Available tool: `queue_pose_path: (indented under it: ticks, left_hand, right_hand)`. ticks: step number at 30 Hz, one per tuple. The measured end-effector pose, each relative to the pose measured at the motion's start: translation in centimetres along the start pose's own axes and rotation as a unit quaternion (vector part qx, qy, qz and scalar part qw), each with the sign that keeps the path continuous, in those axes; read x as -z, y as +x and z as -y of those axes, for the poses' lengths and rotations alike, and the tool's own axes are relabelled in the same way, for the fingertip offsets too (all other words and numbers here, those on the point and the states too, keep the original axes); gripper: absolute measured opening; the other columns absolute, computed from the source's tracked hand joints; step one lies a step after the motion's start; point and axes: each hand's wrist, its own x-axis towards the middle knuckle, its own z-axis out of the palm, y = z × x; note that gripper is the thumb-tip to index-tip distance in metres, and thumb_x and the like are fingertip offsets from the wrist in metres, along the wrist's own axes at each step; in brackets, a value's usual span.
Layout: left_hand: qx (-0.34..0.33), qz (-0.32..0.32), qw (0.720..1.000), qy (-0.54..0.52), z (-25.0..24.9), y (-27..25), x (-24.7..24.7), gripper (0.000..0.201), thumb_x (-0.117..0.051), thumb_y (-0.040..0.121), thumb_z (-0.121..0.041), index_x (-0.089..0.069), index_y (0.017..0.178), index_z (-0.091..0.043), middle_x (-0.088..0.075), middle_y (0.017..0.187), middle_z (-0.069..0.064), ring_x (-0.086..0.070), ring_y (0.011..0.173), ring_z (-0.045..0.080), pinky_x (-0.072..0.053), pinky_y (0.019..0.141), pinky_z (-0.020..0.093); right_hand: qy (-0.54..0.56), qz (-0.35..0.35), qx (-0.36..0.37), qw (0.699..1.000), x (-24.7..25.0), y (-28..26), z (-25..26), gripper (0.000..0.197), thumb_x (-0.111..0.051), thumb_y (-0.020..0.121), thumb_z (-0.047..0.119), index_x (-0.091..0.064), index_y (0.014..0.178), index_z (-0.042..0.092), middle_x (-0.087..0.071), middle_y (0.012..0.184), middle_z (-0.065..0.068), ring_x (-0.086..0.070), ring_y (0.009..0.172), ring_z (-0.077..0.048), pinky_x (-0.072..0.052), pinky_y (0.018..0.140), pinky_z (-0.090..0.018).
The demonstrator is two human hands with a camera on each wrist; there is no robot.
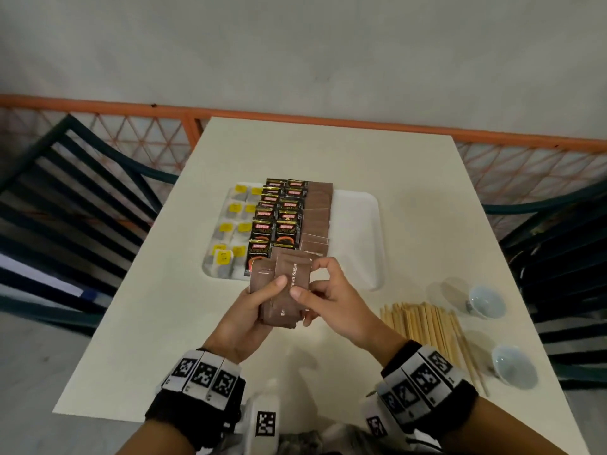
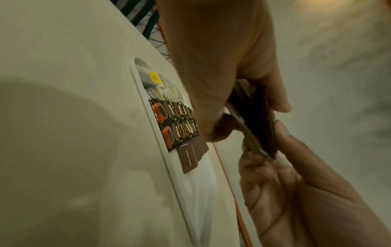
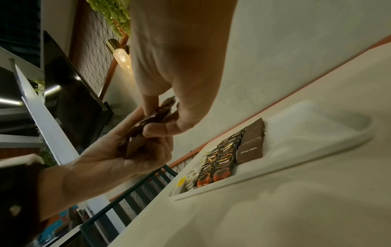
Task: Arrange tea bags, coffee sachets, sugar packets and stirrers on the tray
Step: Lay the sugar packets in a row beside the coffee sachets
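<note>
A white tray point(image 1: 358, 224) lies mid-table. On it, left to right, run rows of tea bags point(image 1: 230, 229) with yellow tags, black coffee sachets point(image 1: 279, 218) and brown sugar packets point(image 1: 317, 211); its right half is bare. My left hand point(image 1: 253, 307) grips a stack of brown sugar packets point(image 1: 285, 290) just in front of the tray's near edge. My right hand point(image 1: 323, 290) pinches the top packet of that stack between thumb and fingers. Wooden stirrers point(image 1: 423, 326) lie loose on the table to the right. The tray point(image 2: 148, 117) and packets point(image 3: 250, 147) also show in the wrist views.
Two small white cups point(image 1: 486, 302) point(image 1: 514, 366) stand right of the stirrers near the table's right edge. Dark slatted chairs point(image 1: 75, 192) flank the table on both sides. An orange mesh railing point(image 1: 328, 116) and a wall run behind the table's far edge.
</note>
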Motion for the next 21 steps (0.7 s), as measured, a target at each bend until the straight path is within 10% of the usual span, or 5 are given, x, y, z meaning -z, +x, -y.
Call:
queue_pose_path:
  ticks: [13, 17, 21]
  left_hand:
    - [0.032, -0.031, 0.999, -0.012, -5.0, 1.2, 6.7, 0.024, -0.053, 0.088, -0.008, -0.060, 0.110, -0.013, -0.074, 0.084, 0.005, -0.069, 0.065, 0.016, -0.050, 0.043, 0.025]
    - [0.052, -0.022, 0.998, -0.035, -5.2, 1.1, 7.3, 0.024, -0.050, 0.090, -0.006, -0.060, 0.111, -0.009, -0.074, 0.082, 0.005, -0.070, 0.064, 0.016, -0.051, 0.043, 0.024]
    - [0.065, -0.003, 0.997, -0.050, -5.5, 1.3, 6.8, 0.033, -0.049, 0.089, -0.007, -0.055, 0.122, -0.003, -0.074, 0.086, 0.009, -0.071, 0.067, 0.018, -0.052, 0.046, 0.024]
  right_hand:
    - [-0.038, -0.192, 0.054, 0.979, -4.6, 3.8, 0.7, 0.015, -0.056, 0.091, 0.014, -0.060, 0.100, 0.024, -0.063, 0.082, 0.004, -0.057, 0.065, -0.004, -0.049, 0.058, -0.016]
    - [-0.278, -0.318, 0.241, 0.874, -5.4, 3.8, -0.2, 0.026, -0.063, 0.080, 0.002, -0.071, 0.097, 0.020, -0.056, 0.093, 0.003, -0.052, 0.085, -0.001, -0.047, 0.073, -0.011]
    - [-0.423, -0.283, 0.305, 0.805, -6.0, 3.5, -1.9, 0.034, -0.061, 0.076, 0.002, -0.069, 0.107, 0.013, -0.047, 0.104, 0.001, -0.047, 0.095, -0.010, -0.043, 0.088, -0.017]
